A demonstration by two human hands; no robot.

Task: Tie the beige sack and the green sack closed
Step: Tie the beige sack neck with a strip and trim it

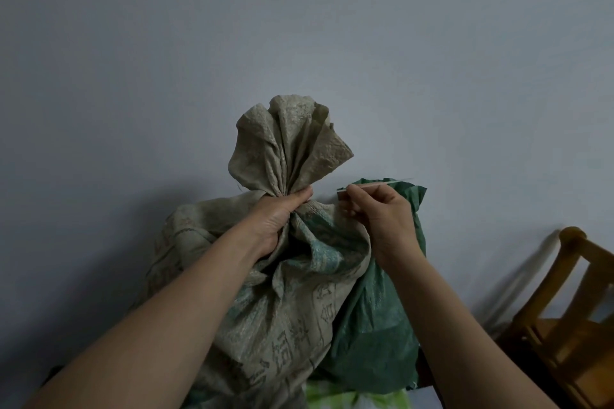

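Observation:
The beige sack (265, 302), woven and printed with faded characters, stands against the wall. Its mouth is gathered into a fan of cloth above a tight neck. My left hand (277, 219) is clenched around that neck. Behind it on the right stands the green sack (375, 325), its top open and ungathered. My right hand (382, 212) is beside the neck, pinching a thin pale strip (392, 181) between thumb and fingers; the strip runs off to the right, in front of the green sack's top edge.
A plain grey-blue wall (332, 43) fills the background. A wooden chair (571, 319) stands at the right edge. A green-and-white patterned cloth (332, 398) lies below the sacks at the bottom of the view.

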